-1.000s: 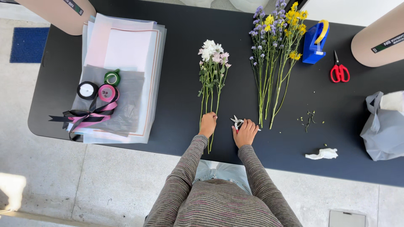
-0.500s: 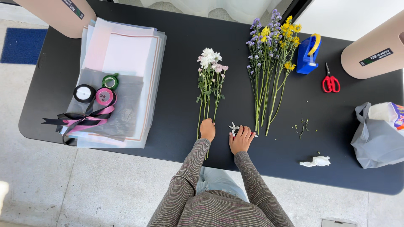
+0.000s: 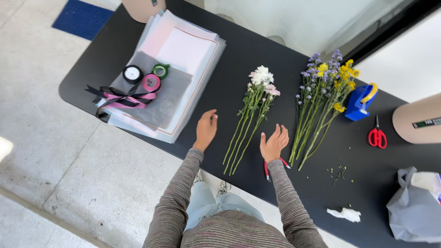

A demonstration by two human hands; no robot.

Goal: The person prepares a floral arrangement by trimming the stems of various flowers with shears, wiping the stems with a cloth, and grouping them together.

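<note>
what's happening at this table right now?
A person stands at a black table with both hands open and holding nothing. The left hand hovers just left of a small bunch of white and pink flowers; the right hand is just right of it, above red-handled snips lying on the table. A purple and yellow bunch lies further right, with red scissors beyond. Wrapping paper and ribbon spools sit on the left.

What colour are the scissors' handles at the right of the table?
Red: the scissors lie on the black table, clearest in the head view.
</note>
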